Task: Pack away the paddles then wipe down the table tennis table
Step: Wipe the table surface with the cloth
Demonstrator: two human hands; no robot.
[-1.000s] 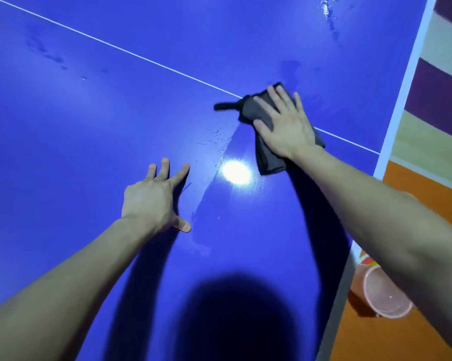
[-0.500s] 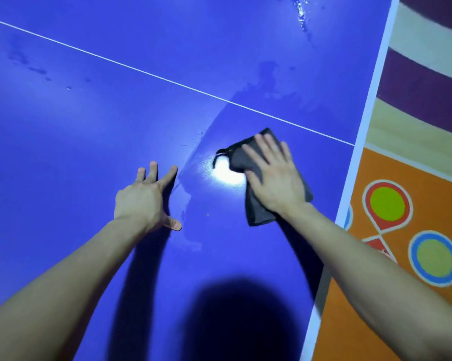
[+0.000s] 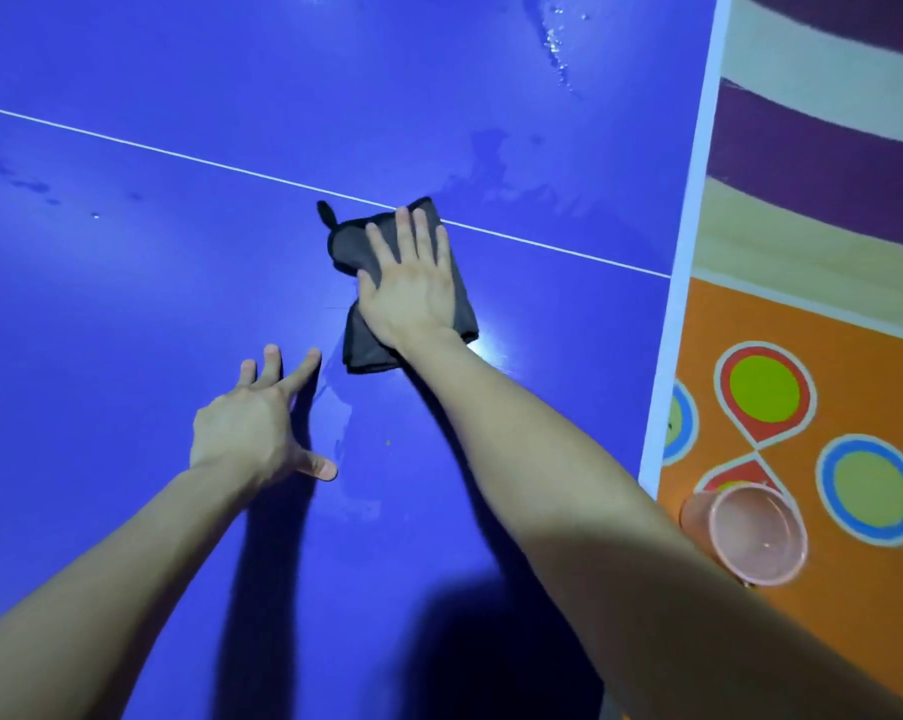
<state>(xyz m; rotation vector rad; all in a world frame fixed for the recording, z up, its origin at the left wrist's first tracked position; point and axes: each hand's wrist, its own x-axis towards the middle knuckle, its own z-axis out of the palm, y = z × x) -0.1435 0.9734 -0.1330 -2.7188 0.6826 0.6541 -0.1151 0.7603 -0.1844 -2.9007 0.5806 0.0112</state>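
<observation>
The blue table tennis table (image 3: 127, 304) fills most of the head view, crossed by a thin white centre line. A dark grey cloth (image 3: 350, 252) lies on it just below that line. My right hand (image 3: 413, 293) presses flat on the cloth with straight fingers. My left hand (image 3: 257, 428) rests on the bare table to the lower left of the cloth, fingers spread and straight. Wet streaks show around the cloth and further up the table. No paddle is in view.
The table's white right edge (image 3: 688, 252) runs down the right side. Beyond it lies an orange floor (image 3: 802, 314) with coloured circles and a striped band above. A pink translucent plastic cup (image 3: 750, 537) stands on the floor near the table edge.
My right hand slid the cloth toward me, then back up to the white line. My left hand stayed planted on the table. The view shifted, bringing the pink cup back in.
</observation>
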